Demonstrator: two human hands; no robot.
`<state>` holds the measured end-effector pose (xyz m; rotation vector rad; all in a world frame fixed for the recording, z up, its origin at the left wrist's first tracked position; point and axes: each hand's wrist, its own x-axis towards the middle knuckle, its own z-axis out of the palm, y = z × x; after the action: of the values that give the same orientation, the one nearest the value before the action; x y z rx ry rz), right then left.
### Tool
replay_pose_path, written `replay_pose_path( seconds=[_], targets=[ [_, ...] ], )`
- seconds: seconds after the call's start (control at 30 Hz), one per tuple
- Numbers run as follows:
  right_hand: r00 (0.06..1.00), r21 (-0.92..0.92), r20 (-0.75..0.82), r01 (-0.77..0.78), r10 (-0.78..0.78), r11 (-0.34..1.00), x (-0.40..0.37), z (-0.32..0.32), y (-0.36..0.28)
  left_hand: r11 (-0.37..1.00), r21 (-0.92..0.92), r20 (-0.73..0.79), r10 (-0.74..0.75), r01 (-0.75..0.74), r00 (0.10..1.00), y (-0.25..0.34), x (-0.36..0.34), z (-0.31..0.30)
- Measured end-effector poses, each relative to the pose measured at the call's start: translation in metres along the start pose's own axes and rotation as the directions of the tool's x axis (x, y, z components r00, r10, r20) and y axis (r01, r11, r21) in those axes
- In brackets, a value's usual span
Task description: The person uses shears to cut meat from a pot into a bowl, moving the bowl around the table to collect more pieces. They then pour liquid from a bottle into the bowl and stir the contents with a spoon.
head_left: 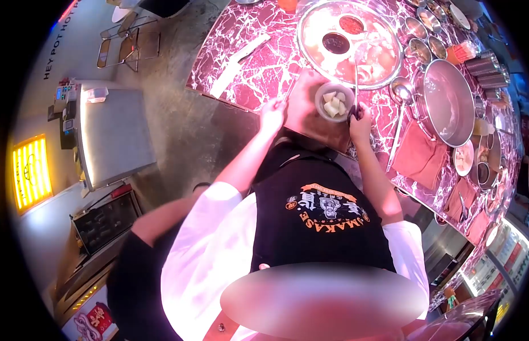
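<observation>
While bowl holds pale cubes | right hand clamps utensil | left hand unclear

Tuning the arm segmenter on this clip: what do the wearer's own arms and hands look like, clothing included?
Both forearms are bare, and the left hand and right hand have no gloves. The white short sleeves are loose. A black apron with an orange-and-white printed logo lies over the shirt. I can't make out a watch or rings at this size.
</observation>
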<state>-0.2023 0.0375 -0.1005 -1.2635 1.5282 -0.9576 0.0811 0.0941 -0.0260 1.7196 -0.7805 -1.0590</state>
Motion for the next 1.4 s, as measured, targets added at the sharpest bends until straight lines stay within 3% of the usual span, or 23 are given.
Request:
replay_pose_path(
  seconds=[0.03, 0.1, 0.13, 0.17, 0.2, 0.23, 0.33, 0.4, 0.53, 0.63, 0.67, 0.73, 0.77, 0.8, 0.87, 1.0, 1.07, 1.1, 1.13, 1.2, 1.27, 1.37, 1.4],
  targets=[
    [1.000, 0.090, -0.020, 0.023, -0.021, 0.996, -0.002, 0.003, 0.003, 0.983, -0.184, 0.081, 0.015, 0.000, 0.997, -0.017, 0.035, 0.010],
    [0.998, 0.078, -0.063, -0.003, 0.008, 0.997, -0.019, -0.006, -0.017, 0.992, -0.038, 0.091, 0.121, -0.118, 0.988, -0.002, 0.096, 0.034],
    [0.995, 0.073, -0.102, -0.008, 0.015, 0.997, -0.023, -0.011, -0.031, 0.830, -0.530, 0.189, -0.082, 0.172, 0.979, 0.023, 0.124, 0.054],
    [0.987, 0.065, -0.153, -0.033, 0.043, 0.997, -0.030, -0.017, -0.034, 0.933, 0.044, 0.214, 0.340, -0.357, 0.916, 0.007, 0.171, 0.067],
    [0.977, 0.056, -0.204, -0.058, 0.068, 0.997, -0.037, -0.026, -0.032, 0.929, -0.370, 0.267, 0.129, -0.022, 0.955, 0.031, 0.186, 0.084],
    [0.959, 0.113, -0.271, -0.047, 0.077, 0.992, -0.045, -0.032, -0.034, 0.953, -0.287, 0.162, -0.051, 0.097, 0.985, 0.057, 0.207, 0.107],
    [0.911, 0.054, -0.412, -0.009, 0.031, 0.999, -0.074, -0.053, -0.024, 0.924, -0.313, 0.169, -0.173, 0.220, 0.970, 0.050, 0.287, 0.151],
    [0.882, 0.239, -0.430, -0.097, 0.195, 0.966, -0.097, -0.053, -0.047, 0.893, -0.313, 0.160, -0.287, 0.324, 0.945, 0.043, 0.330, 0.176],
    [0.801, 0.232, -0.517, -0.207, 0.301, 0.950, -0.123, -0.038, -0.081, 0.851, -0.386, 0.171, -0.314, 0.357, 0.934, 0.002, 0.393, 0.214],
    [0.763, 0.254, -0.578, -0.168, 0.289, 0.953, -0.128, -0.030, -0.083, 0.808, -0.452, 0.164, -0.342, 0.379, 0.925, -0.024, 0.407, 0.230],
    [0.762, 0.248, -0.582, -0.165, 0.283, 0.955, -0.128, -0.029, -0.085, 0.805, -0.456, 0.169, -0.342, 0.381, 0.925, -0.024, 0.406, 0.229],
    [0.787, 0.217, -0.552, -0.185, 0.277, 0.958, -0.127, -0.029, -0.088, 0.897, -0.342, 0.256, -0.198, 0.280, 0.946, -0.020, 0.382, 0.219],
    [0.794, 0.173, -0.553, -0.186, 0.251, 0.967, -0.124, -0.029, -0.086, 0.849, -0.467, 0.163, -0.194, 0.249, 0.967, 0.003, 0.353, 0.216],
    [0.796, 0.167, -0.553, -0.185, 0.247, 0.969, -0.121, -0.030, -0.086, 0.845, -0.472, 0.163, -0.195, 0.250, 0.967, 0.003, 0.345, 0.213],
    [0.809, 0.228, -0.532, -0.147, 0.250, 0.962, -0.114, -0.032, -0.086, 0.912, -0.398, 0.116, -0.061, 0.103, 0.991, 0.001, 0.338, 0.208],
    [0.873, 0.166, -0.443, -0.144, 0.204, 0.976, -0.104, -0.039, -0.096, 0.899, -0.434, 0.096, -0.024, 0.063, 0.995, 0.018, 0.305, 0.183],
    [0.884, 0.183, -0.409, -0.163, 0.225, 0.970, -0.097, -0.043, -0.104, 0.822, -0.569, 0.096, 0.024, 0.035, 0.995, 0.021, 0.290, 0.173],
    [0.890, 0.201, -0.383, -0.182, 0.248, 0.963, -0.093, -0.043, -0.104, 0.832, -0.546, 0.040, 0.142, -0.097, 0.989, -0.005, 0.298, 0.180],
    [0.927, 0.064, -0.363, -0.082, 0.100, 0.995, -0.091, -0.055, -0.074, 0.800, -0.592, 0.055, 0.152, -0.091, 0.987, -0.026, 0.305, 0.182],
    [0.945, 0.216, -0.280, -0.112, 0.171, 0.970, -0.085, -0.063, -0.062, 0.680, -0.730, 0.028, 0.129, -0.068, 0.991, -0.018, 0.278, 0.164],
    [0.953, 0.271, -0.223, -0.139, 0.203, 0.952, -0.076, -0.070, -0.055, 0.848, -0.504, 0.011, 0.194, -0.162, 0.981, -0.002, 0.228, 0.130],
    [0.990, 0.207, -0.128, -0.033, 0.061, 0.978, -0.058, -0.084, -0.034, 0.931, -0.324, -0.079, 0.149, -0.166, 0.986, -0.006, 0.170, 0.090],
    [0.997, 0.180, -0.064, -0.023, 0.035, 0.983, -0.054, -0.087, -0.037, 0.955, -0.279, -0.021, 0.094, -0.096, 0.995, -0.002, 0.143, 0.071]
  ],
)
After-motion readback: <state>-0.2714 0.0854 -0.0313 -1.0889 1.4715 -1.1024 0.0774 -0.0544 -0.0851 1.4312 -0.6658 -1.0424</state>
